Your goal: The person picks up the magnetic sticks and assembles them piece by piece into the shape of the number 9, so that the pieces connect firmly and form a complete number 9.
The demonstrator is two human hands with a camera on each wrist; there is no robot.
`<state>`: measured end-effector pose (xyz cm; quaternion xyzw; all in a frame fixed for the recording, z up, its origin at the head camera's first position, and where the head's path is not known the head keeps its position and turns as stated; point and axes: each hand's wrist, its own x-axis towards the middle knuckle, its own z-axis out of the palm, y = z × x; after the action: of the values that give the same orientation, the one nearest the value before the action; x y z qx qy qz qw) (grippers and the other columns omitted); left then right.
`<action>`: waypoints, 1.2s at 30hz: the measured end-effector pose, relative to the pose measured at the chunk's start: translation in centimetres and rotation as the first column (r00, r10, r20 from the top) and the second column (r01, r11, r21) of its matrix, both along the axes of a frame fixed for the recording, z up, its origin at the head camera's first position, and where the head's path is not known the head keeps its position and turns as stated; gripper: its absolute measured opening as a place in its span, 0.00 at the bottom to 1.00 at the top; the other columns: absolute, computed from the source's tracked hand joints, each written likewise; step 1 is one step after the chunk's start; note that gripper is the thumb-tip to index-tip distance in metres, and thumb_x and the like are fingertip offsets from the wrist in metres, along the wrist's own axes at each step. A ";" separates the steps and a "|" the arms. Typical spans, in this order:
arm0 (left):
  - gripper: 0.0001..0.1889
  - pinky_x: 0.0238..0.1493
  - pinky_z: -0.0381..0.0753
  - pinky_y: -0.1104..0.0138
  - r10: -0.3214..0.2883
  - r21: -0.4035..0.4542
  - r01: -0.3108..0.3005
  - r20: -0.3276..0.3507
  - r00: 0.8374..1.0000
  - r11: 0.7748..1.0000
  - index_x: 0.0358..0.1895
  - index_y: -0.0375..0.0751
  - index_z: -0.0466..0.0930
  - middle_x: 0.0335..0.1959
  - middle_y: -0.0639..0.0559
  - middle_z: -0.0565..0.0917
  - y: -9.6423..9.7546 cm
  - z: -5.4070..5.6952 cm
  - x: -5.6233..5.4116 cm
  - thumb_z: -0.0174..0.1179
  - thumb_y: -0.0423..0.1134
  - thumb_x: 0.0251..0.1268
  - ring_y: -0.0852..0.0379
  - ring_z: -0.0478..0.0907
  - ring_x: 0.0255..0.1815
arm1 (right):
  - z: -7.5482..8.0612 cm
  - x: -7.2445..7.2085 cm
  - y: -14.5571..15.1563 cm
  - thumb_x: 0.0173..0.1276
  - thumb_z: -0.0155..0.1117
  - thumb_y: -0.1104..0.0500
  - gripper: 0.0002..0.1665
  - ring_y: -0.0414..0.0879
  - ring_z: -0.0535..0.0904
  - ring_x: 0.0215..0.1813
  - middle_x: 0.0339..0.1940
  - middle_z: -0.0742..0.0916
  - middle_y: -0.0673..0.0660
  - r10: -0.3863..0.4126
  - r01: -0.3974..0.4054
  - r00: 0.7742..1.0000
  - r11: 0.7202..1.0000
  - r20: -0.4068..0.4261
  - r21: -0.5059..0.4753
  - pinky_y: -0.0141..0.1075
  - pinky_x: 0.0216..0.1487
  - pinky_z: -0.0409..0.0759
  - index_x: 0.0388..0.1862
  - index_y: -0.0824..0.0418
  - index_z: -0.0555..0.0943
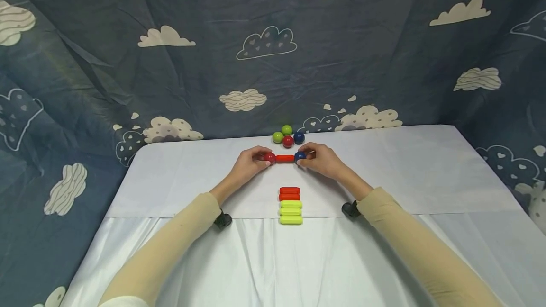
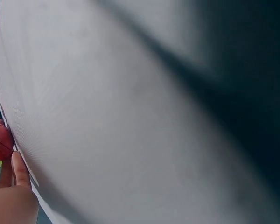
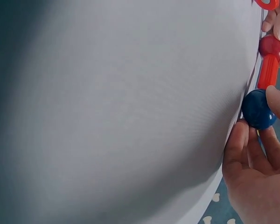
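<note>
My left hand point(image 1: 251, 162) pinches a glossy red ball point(image 1: 269, 158) between thumb and fingers. A blue ball point(image 1: 300, 157) is pinched the same way by my right hand point(image 1: 323, 160). Between the two balls lies a red-orange rod point(image 1: 285, 158), one end at each ball. In the right wrist view the rod point(image 3: 268, 72) runs from the red ball point(image 3: 272, 48) to the blue ball point(image 3: 259, 109) in one line. The left wrist view catches only part of the left hand point(image 2: 14, 200) and the red ball point(image 2: 4, 142) at its edge.
Just behind the hands sit two green balls point(image 1: 277, 137), a red ball point(image 1: 287, 141) and a blue ball point(image 1: 299, 137). Nearer me, two red rods point(image 1: 289, 190) and several yellow-green rods point(image 1: 290, 212) lie stacked in a column on the white cloth point(image 1: 179, 179). A dark cloud-patterned curtain point(image 1: 204, 75) hangs behind.
</note>
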<state>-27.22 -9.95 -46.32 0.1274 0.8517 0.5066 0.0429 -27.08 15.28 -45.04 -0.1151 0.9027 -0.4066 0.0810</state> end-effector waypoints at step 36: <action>0.12 0.45 0.74 0.66 -0.304 -0.219 0.310 0.061 0.951 0.925 0.51 0.43 0.85 0.39 0.59 0.80 2.9 1.1 6.3 0.63 0.40 0.67 0.58 0.74 0.40 | 0.0 0.0 0.2 0.64 0.71 0.59 0.22 0.50 0.76 0.43 0.42 0.83 0.58 0.020 -0.019 0.999 1.000 -0.040 0.023 0.38 0.44 0.76 0.56 0.63 0.79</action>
<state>-20.94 -7.03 -45.23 0.2466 0.8726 0.3951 0.1470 -27.10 15.48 -45.01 -0.1313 0.9075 -0.3932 0.0681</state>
